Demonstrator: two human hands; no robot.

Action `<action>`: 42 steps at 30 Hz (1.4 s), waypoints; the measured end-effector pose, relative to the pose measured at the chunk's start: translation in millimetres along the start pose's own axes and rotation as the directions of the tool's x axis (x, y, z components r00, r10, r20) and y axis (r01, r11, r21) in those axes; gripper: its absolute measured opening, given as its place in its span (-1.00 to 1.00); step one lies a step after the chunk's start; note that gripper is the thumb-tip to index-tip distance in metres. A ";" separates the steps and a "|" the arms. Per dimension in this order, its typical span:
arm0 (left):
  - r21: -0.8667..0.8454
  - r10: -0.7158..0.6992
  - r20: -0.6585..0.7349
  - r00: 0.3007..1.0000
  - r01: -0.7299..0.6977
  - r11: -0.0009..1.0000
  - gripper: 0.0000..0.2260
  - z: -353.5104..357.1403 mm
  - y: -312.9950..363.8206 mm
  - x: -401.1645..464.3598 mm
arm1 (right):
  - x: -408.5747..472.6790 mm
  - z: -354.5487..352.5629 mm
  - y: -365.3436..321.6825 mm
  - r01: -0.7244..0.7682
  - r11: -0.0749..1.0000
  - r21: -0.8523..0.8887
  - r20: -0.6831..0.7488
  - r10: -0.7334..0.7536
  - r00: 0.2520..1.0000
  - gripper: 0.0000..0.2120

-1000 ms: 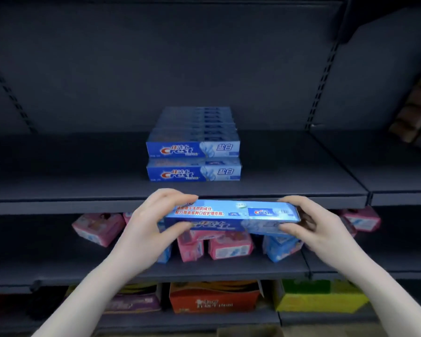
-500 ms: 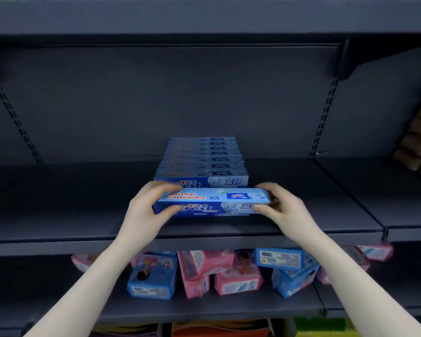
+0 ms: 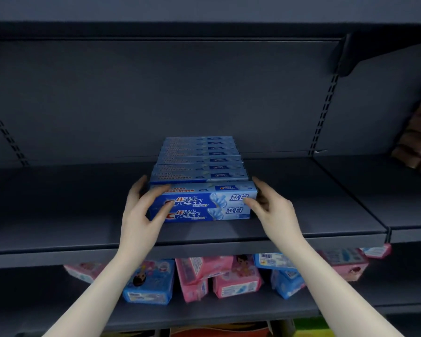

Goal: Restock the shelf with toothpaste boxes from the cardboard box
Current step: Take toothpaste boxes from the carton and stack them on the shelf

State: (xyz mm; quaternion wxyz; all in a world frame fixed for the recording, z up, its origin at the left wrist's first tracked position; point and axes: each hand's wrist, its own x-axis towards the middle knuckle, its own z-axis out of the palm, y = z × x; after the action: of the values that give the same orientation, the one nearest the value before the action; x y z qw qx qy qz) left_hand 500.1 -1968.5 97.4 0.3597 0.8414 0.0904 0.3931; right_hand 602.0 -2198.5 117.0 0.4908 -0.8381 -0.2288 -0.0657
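The person is standing in front of a dark grey shelf (image 3: 301,215) and is reaching to it with both arms. The left hand (image 3: 141,210) is gripping the left end of a blue toothpaste box (image 3: 204,193), with the thumb lying across the front face and the other fingers going around the end and top. The right hand (image 3: 270,205) is holding the right end of the same box, its thumb is touching the front face and its fingers are curling behind the end. This box is lying flat on top of another toothpaste box (image 3: 204,214) at the front of the stack, so two printed fronts are showing one above the other. Behind them a row of toothpaste boxes (image 3: 199,156) is running back toward the rear wall of the shelf. The stack is sitting near the middle of the shelf board, a little back from its front edge. On the lower shelf (image 3: 229,310), pink packs (image 3: 229,276) and blue packs (image 3: 151,283) are lying in a loose heap.
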 end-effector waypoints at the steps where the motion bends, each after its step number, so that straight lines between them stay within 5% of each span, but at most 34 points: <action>1: -0.014 -0.019 0.000 1.000 0.019 1.000 -0.66 1.2 0.6 0.4 | -1.3 3.0 -0.6 -0.002 1.000 -0.017 0.001 0.002 1.000 -0.50; 8: -0.129 -0.156 0.035 0.987 0.159 0.979 -0.44 7.5 -3.5 1.5 | -2.7 18.4 -9.2 -0.069 0.994 -0.083 0.028 0.072 0.997 -0.50; 19: -0.090 -0.130 0.003 0.991 0.130 0.987 -0.48 12.2 -0.5 -1.0 | 1.4 27.4 -18.9 -0.157 0.988 0.008 -0.028 0.157 0.987 -0.69; 24: -0.198 -0.219 0.030 0.975 0.220 0.955 -0.35 10.7 8.3 -1.5 | 1.8 27.4 -17.3 -0.171 0.974 0.147 -0.042 0.179 0.983 -0.66; 29: -0.337 -0.318 0.111 0.942 0.336 0.879 -0.30 9.6 8.1 5.7 | 6.8 21.6 -12.6 -0.249 0.881 0.403 0.157 0.202 0.967 -0.46; 42: -0.492 -0.403 0.192 0.895 0.443 0.749 -0.47 14.9 -2.8 17.5 | 25.3 30.9 -8.7 -0.298 0.791 0.534 0.199 0.226 0.954 -0.56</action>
State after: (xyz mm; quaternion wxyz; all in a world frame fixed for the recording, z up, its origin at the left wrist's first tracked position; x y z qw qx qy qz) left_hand 523.2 -1966.9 99.5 0.6574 0.6823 0.1550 0.2797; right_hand 617.0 -2160.6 116.6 0.7028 -0.6841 -0.1495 0.1250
